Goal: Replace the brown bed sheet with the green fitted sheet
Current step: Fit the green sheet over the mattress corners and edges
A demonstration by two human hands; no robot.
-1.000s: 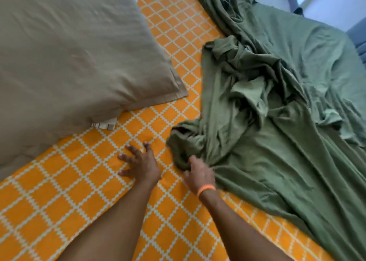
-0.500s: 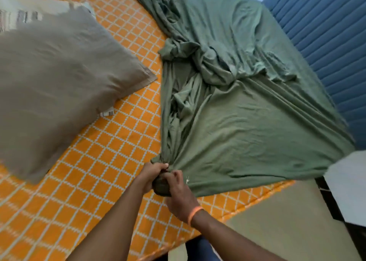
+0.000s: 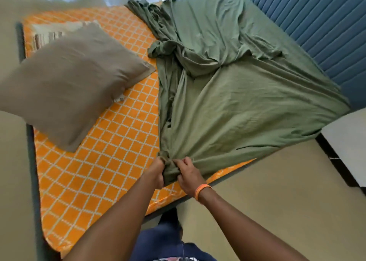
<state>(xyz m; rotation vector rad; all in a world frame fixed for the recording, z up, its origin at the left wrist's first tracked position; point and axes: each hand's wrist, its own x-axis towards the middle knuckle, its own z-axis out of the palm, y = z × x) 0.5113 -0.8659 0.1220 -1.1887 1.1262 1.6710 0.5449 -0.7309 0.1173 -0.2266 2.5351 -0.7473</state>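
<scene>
Orange, white-latticed mattress fills the lower left of the head view, with tan floor to its right and a blue ribbed wall panel beyond. At the mattress's near edge the left hand is clenched around a bunched corner of the green fitted sheet, knuckles up, fabric gathered in the fist. Just beside it, the right hand pinches the same bunch from the other side, fingers curled into the cloth; an orange wristband circles that wrist. Both forearms reach forward from the bottom of the frame and converge on the corner, nearly touching there. From that grip the sheet fans away and to the right, drawn into taut folds near the hands (looser and crumpled toward the middle), covering the right half of the mattress as far as the blue panel. A beige pillow lies well apart on the bare left half, with a second, striped pillow partly behind it.
</scene>
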